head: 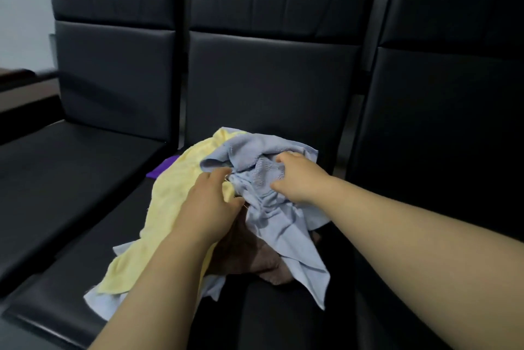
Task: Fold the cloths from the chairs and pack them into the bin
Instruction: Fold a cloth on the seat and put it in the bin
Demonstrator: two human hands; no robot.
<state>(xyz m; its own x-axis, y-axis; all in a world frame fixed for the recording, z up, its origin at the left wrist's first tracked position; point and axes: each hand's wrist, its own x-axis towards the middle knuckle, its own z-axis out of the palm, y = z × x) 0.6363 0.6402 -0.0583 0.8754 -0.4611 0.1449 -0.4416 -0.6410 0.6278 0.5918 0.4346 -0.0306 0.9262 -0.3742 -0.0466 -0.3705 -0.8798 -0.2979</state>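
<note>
A crumpled light blue cloth (272, 208) is seen on top of a heap of cloths on the seat of the middle chair (283, 321), a little below the centre of the view. It is gripped at its bunched middle from both sides. The left hand (209, 202) is set at the cloth's 9 o'clock edge, with fingers and thumb curled round a gather of its folds. The right hand (297, 176) is placed at its 1 o'clock side, fingers bent down and dug into the fabric. A yellow cloth (170, 196) is spread under it toward 9 o'clock, and a brown cloth (249, 253) is partly covered at 6 o'clock. A purple cloth (163, 169) is glimpsed at 10 o'clock behind the yellow one, and a pale blue cloth (102, 304) is laid out at the heap's 7 o'clock corner. The black padded left chair (71, 179) and right chair (439, 123) are set close on either side.
</note>
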